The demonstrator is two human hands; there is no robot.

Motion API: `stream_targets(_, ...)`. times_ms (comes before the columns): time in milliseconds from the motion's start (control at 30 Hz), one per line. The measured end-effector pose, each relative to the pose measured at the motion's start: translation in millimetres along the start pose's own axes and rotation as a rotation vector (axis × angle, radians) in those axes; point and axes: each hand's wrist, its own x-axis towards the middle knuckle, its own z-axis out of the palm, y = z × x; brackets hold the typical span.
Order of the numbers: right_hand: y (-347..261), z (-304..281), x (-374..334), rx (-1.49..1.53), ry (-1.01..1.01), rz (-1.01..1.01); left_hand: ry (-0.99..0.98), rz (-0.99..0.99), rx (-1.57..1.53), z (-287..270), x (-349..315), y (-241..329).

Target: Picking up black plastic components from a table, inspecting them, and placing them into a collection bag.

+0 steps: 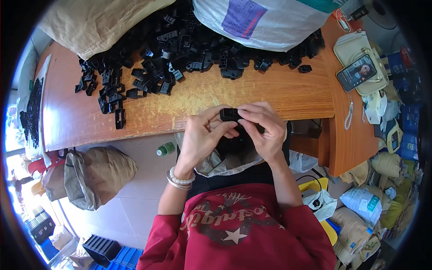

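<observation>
Between both hands, just off the front edge of the wooden table (297,96), is a small black plastic part (229,114). My left hand (204,135) grips its left end with thumb and fingers; a bead bracelet and a bangle circle that wrist. Fingers of my right hand (265,128) are closed on the part's right end. Beneath my hands an open sack (216,168) sits at my lap, with dark contents I cannot make out singly. A large heap of similar black plastic parts (155,67) spreads across the back of the table.
A brown paper sack (103,27) and a white woven sack (265,27) lie over the heap. At right, a phone (357,73) leans on a cream bag (351,45). A green bottle (166,149) and brown sacks (101,173) are below left; blue crates (123,258) stand lower left.
</observation>
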Motion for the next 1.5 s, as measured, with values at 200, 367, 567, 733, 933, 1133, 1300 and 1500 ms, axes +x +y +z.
stream_targets(200,-8.9,8.0,-7.1,0.338,-0.006,0.395,0.017,0.276,0.178,7.7,-5.8,12.1)
stream_targets(367,-8.1,9.9,-4.9,0.282,0.023,0.370,0.128,0.450,0.487,13.1,-9.9,6.0)
stream_targets(567,1.8,-17.3,-0.7,0.258,-0.276,0.389,-0.009,0.429,0.402,-10.6,9.3,3.3)
stream_targets(733,5.2,-7.2,19.4,0.066,-0.214,0.363,0.375,0.639,0.856,-40.5,62.8,5.9)
stream_targets(933,32.9,24.7,53.9,-0.379,0.065,0.147,0.524,0.656,1.291,-35.0,72.9,26.7)
stream_targets(1133,27.7,24.6,48.8,-0.323,-0.105,0.280,0.451,0.644,1.423,-58.0,66.2,14.0)
stream_targets(1300,20.0,25.3,38.6,-0.060,-0.114,0.333,0.502,0.626,0.985,-49.2,38.5,0.9)
stream_targets(1500,25.9,28.8,44.0,-0.364,-0.195,-0.003,0.426,0.384,0.483,-37.5,17.5,-5.9)
